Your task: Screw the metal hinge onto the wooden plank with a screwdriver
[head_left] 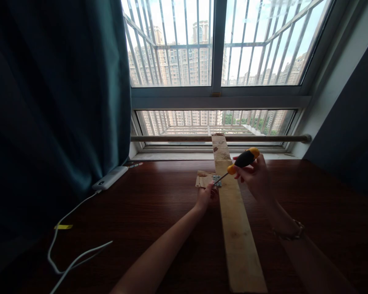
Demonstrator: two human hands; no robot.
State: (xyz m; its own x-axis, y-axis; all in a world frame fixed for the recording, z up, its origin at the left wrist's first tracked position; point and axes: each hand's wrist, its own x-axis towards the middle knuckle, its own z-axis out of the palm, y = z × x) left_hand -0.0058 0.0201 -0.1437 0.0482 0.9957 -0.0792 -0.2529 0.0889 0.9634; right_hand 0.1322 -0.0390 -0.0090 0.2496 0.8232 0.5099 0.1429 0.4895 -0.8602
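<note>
A long pale wooden plank runs from the near edge toward the window. Against its left side sits a small wooden block, with a metal hinge spanning the joint between them. My right hand grips a yellow-and-black screwdriver, its shaft slanting down left to the hinge. At the block's lower right corner, my left hand is closed, thumb on top near the screwdriver tip and other fingers curled beside the hinge. Any screw under the tip is too small to make out.
The plank's far end rests by a horizontal rail before the barred window. A white power strip lies at the left on the dark wooden surface, beside a blue curtain. Its white cable loops toward the front, near a yellow strip.
</note>
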